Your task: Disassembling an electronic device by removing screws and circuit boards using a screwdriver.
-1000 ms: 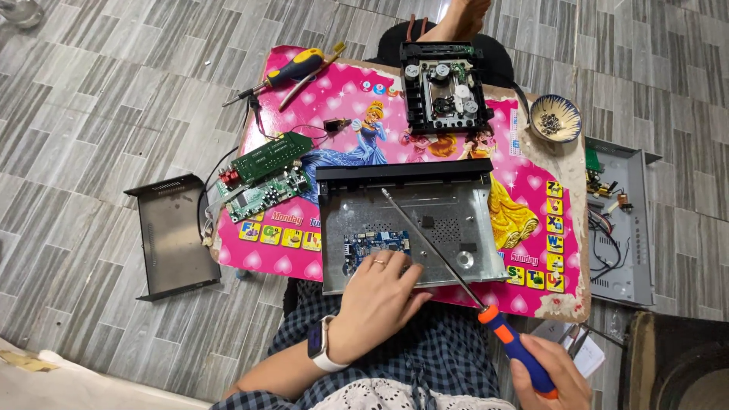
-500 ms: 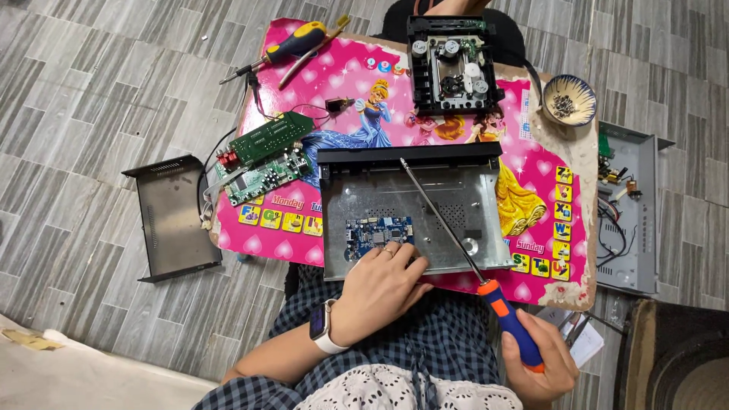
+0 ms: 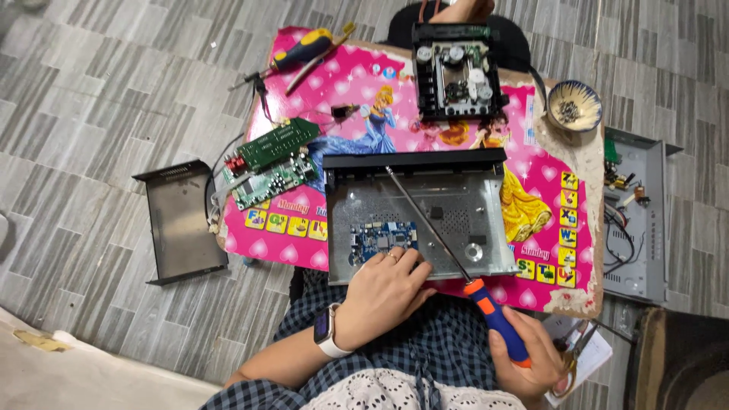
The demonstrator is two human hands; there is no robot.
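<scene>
Since the earlier frames the view had tilted down a little, so the table sat higher in the picture, while the screwdriver [image 3: 456, 262] kept its slant across the open metal chassis [image 3: 425, 220]. The left hand [image 3: 383, 292] rested on the chassis's near edge, fingers together and curled just beside the small blue circuit board [image 3: 382, 237], gripping nothing. The right hand [image 3: 531, 361] was clamped around the screwdriver's orange-and-blue handle, its lower part cut off by the frame. The tip lay near the chassis's far wall; whether it touched a screw was too small to tell. Another person's hand [image 3: 463, 9] was cropped at the top edge, behind the disc drive mechanism [image 3: 456, 72]. The chassis lay on a pink cartoon-printed table [image 3: 562, 152] over grey striped floor tiles [image 3: 99, 99].
</scene>
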